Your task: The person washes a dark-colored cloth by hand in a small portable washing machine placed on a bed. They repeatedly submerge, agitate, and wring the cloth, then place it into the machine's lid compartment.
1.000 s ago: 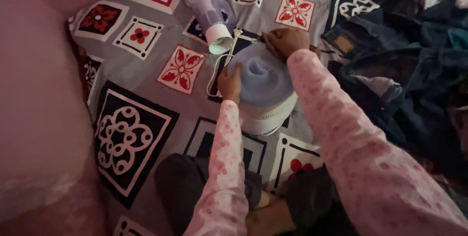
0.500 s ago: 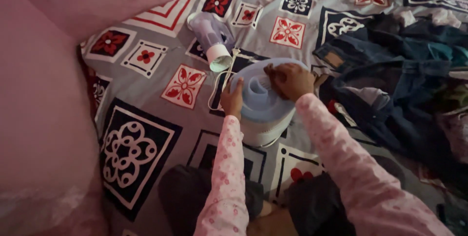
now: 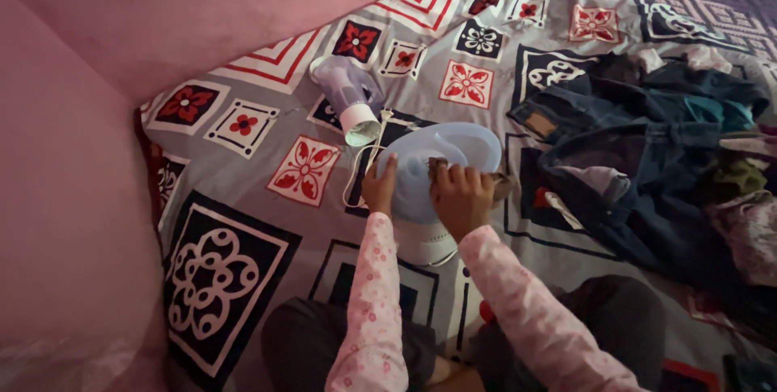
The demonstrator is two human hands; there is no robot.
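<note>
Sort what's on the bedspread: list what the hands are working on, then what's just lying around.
In hand:
left hand on the pale blue round appliance top
right hand on the same top
white vented base beneath

Lying about:
lilac hair dryer
white cord
pile of dark clothes

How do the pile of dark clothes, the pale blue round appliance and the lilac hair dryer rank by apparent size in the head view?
1. Pile of dark clothes
2. Pale blue round appliance, partly hidden by both hands
3. Lilac hair dryer
</note>
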